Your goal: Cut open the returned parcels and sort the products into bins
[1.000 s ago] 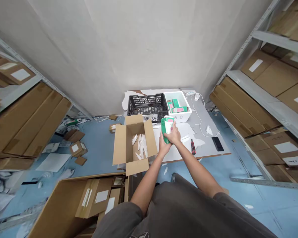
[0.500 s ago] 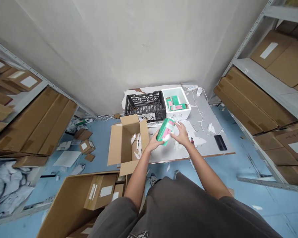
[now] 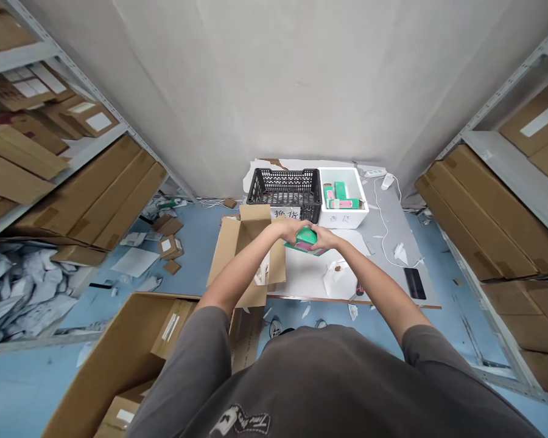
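A green and pink box (image 3: 307, 238) is held between my two hands above the grey table, partly hidden by my fingers. My left hand (image 3: 292, 230) grips its left side and my right hand (image 3: 324, 238) its right side. Just behind stand a black plastic crate (image 3: 285, 188) with a handwritten label and a white foam box (image 3: 344, 219) holding several similar green and pink boxes. To the left of my hands is an open cardboard box (image 3: 276, 267) with white scraps inside. White crumpled paper (image 3: 339, 281) lies on the table in front of my right hand.
A phone (image 3: 414, 283) and a white cable (image 3: 383, 231) lie at the table's right. Near the front edge is a small red tool (image 3: 360, 289). A large carton (image 3: 114, 347) with smaller boxes stands at lower left. Shelves of cartons (image 3: 479, 213) flank both sides; scraps litter the blue floor.
My hands have turned the green and pink box, and both now grip it from its sides. White material that was at the box now lies on the table. The view has shifted left.
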Tool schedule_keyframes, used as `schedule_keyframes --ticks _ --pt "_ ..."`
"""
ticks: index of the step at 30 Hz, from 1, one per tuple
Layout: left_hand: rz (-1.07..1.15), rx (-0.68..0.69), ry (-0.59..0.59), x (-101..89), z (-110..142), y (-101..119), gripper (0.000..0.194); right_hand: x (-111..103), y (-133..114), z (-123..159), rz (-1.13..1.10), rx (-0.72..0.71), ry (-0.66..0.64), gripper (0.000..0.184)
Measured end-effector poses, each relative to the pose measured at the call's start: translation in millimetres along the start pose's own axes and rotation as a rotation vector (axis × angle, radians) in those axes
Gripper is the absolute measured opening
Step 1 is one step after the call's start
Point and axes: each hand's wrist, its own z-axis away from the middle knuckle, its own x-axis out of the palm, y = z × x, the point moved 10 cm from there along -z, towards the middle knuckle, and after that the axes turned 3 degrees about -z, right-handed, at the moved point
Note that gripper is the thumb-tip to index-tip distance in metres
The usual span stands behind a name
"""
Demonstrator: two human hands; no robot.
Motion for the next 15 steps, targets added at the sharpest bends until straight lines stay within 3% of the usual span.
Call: schedule_keyframes --ticks 3,5,7,8,10,13,15 --pt "0.066 0.032 0.207 -34.7 12 -5 0.116 -4 8 8 -0.231 0.059 0.149 0.080" --pt "0.144 0.032 0.471 -56.7 30 -13 0.111 -5 14 15 -0.460 0.099 0.235 0.074" --pt "0.270 -0.014 0.739 -60.7 53 -21 0.104 -6 19 22 -0.676 0.149 0.317 0.067" --pt "0.356 -0.043 0.819 -50.9 61 -22 0.103 -6 21 25 -0.761 0.170 0.362 0.064" --pt "0.545 -0.117 0.876 -13.6 66 -15 0.108 -8 19 31 -0.892 0.181 0.450 0.059" --pt "0.732 -0.218 0.902 49.3 58 14 0.119 -8 6 36 -1.020 0.135 0.513 0.060" --pt "0.792 -0.323 0.982 75.9 57 28 0.119 -7 -5 37 -1.053 0.105 0.507 0.065"
